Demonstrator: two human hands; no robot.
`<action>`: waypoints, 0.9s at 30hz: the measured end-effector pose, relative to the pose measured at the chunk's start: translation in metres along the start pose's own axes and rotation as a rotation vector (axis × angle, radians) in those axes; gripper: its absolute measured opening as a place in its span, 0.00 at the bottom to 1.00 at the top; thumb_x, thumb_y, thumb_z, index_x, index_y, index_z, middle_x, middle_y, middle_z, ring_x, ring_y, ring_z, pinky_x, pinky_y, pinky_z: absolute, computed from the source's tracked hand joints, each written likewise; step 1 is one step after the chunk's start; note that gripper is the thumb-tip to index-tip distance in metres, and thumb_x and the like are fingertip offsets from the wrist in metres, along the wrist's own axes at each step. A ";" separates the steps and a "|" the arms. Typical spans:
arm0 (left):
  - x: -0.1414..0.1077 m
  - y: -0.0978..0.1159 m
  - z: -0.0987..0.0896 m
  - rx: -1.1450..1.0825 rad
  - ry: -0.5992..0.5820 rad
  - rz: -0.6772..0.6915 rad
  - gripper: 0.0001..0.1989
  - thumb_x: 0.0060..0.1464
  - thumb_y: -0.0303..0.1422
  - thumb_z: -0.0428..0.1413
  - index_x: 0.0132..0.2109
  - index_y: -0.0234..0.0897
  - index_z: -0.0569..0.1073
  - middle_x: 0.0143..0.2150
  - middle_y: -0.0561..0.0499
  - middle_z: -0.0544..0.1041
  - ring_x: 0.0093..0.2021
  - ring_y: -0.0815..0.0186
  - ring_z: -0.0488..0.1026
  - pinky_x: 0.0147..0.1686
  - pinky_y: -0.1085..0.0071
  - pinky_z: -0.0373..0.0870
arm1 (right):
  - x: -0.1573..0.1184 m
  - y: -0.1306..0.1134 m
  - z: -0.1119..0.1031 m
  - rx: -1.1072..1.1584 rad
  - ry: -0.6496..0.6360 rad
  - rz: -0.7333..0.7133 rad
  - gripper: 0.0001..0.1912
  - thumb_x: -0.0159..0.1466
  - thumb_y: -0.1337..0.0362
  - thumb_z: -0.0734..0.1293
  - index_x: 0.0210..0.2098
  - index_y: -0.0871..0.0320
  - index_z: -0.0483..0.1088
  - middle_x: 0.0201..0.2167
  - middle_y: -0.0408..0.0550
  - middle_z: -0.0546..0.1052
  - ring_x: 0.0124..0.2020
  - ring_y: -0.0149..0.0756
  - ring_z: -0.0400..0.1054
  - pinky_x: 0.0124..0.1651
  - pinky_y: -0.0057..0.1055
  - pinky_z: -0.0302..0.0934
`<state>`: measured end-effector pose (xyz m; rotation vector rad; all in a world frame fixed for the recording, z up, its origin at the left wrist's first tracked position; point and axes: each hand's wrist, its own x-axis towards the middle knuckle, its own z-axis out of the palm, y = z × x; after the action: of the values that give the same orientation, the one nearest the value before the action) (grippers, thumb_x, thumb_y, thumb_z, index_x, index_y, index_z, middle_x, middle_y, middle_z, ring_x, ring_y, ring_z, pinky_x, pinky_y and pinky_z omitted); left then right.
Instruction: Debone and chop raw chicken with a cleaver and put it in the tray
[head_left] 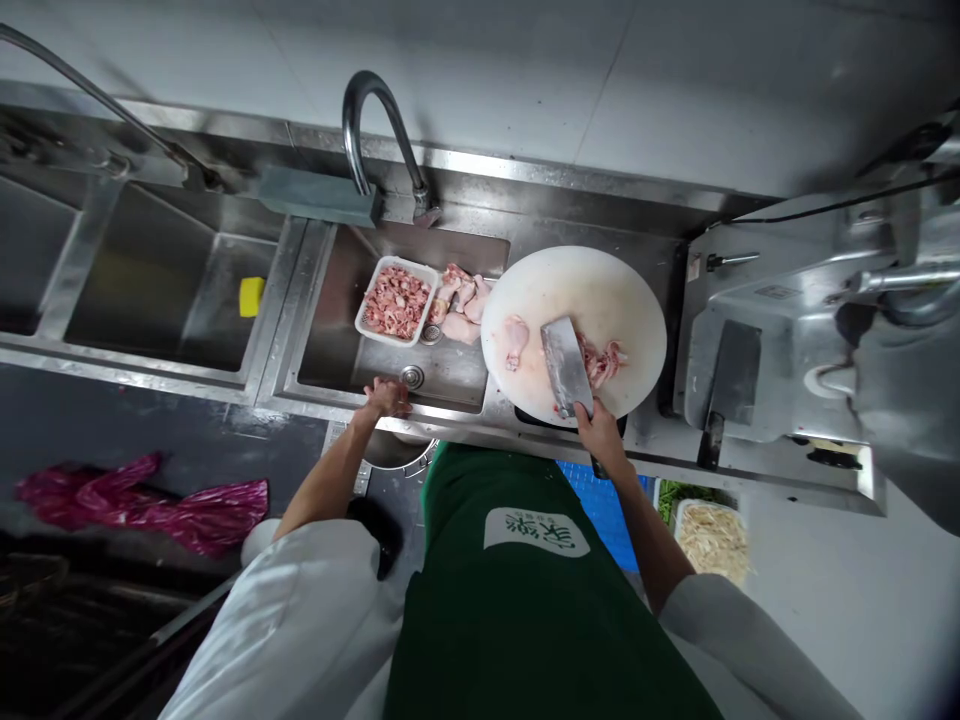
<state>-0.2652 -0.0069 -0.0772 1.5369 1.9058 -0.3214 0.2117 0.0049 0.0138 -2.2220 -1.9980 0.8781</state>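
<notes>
Right hand [600, 436]: its fingers are closed around the handle end of a cleaver [566, 366], whose broad blade lies over the round white board [570, 270].
Left hand [388, 397]: at the near rim of the sink [457, 385], bare; the fingers are too small to tell whether they are apart or together.
Cleavers: two; one in the right hand, the spare cleaver [731, 375] at the right side of the desk [652, 436].
Round board: one, on the desk, just right of the sink basin. One drumstick [516, 340] lies left of the blade, a pile of cut meat [602, 362] right of it, too jumbled to count.
White basket [432, 290]: one, in the sink, filled with small chopped pieces [396, 302], uncountable.
Chicken pieces [461, 327]: several, between basket and board; they overlap, so no exact count.
Yellow block [251, 297]: one, in the basin farther left.
</notes>
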 end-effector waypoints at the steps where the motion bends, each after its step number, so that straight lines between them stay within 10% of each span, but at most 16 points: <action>1: 0.001 -0.001 -0.003 -0.002 -0.015 -0.015 0.11 0.42 0.36 0.66 0.34 0.36 0.80 0.49 0.37 0.76 0.57 0.37 0.64 0.52 0.43 0.62 | 0.000 0.000 0.000 0.004 0.006 -0.006 0.18 0.72 0.55 0.56 0.47 0.60 0.70 0.39 0.57 0.79 0.43 0.48 0.73 0.42 0.33 0.60; 9: -0.014 -0.006 -0.039 -0.025 0.335 -0.073 0.25 0.52 0.27 0.56 0.59 0.36 0.75 0.58 0.34 0.72 0.61 0.37 0.62 0.55 0.37 0.60 | -0.007 -0.020 -0.006 -0.110 -0.067 0.036 0.20 0.73 0.58 0.54 0.53 0.65 0.68 0.38 0.60 0.80 0.42 0.49 0.75 0.42 0.34 0.61; 14: -0.017 0.127 -0.035 -0.298 0.458 0.408 0.17 0.62 0.31 0.49 0.54 0.35 0.75 0.48 0.41 0.76 0.49 0.55 0.73 0.55 0.58 0.69 | -0.008 -0.034 -0.009 -0.143 -0.089 0.037 0.22 0.74 0.60 0.54 0.61 0.67 0.62 0.43 0.61 0.79 0.45 0.48 0.74 0.45 0.33 0.61; 19: 0.000 0.259 -0.029 -0.264 0.496 0.409 0.23 0.58 0.31 0.56 0.61 0.34 0.69 0.51 0.36 0.73 0.50 0.50 0.72 0.51 0.57 0.70 | -0.005 -0.032 -0.012 -0.109 -0.094 0.045 0.25 0.75 0.59 0.53 0.66 0.67 0.58 0.44 0.60 0.79 0.46 0.48 0.74 0.47 0.34 0.61; 23: 0.011 0.251 -0.052 -0.300 0.333 0.495 0.20 0.56 0.26 0.54 0.56 0.33 0.72 0.47 0.40 0.75 0.43 0.56 0.74 0.45 0.62 0.71 | -0.006 -0.031 -0.013 -0.088 -0.109 0.061 0.23 0.75 0.59 0.54 0.64 0.65 0.60 0.44 0.59 0.79 0.46 0.47 0.74 0.46 0.33 0.61; 27: 0.013 0.229 -0.086 -0.289 0.196 0.921 0.17 0.58 0.27 0.51 0.52 0.39 0.77 0.47 0.46 0.76 0.44 0.61 0.74 0.48 0.65 0.71 | -0.009 -0.033 -0.017 -0.060 -0.115 0.090 0.23 0.75 0.59 0.55 0.65 0.63 0.60 0.43 0.57 0.80 0.46 0.47 0.75 0.47 0.32 0.61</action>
<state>-0.0808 0.1159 0.0274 2.0788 1.1108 0.5003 0.1885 0.0083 0.0440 -2.3619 -2.0114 0.9896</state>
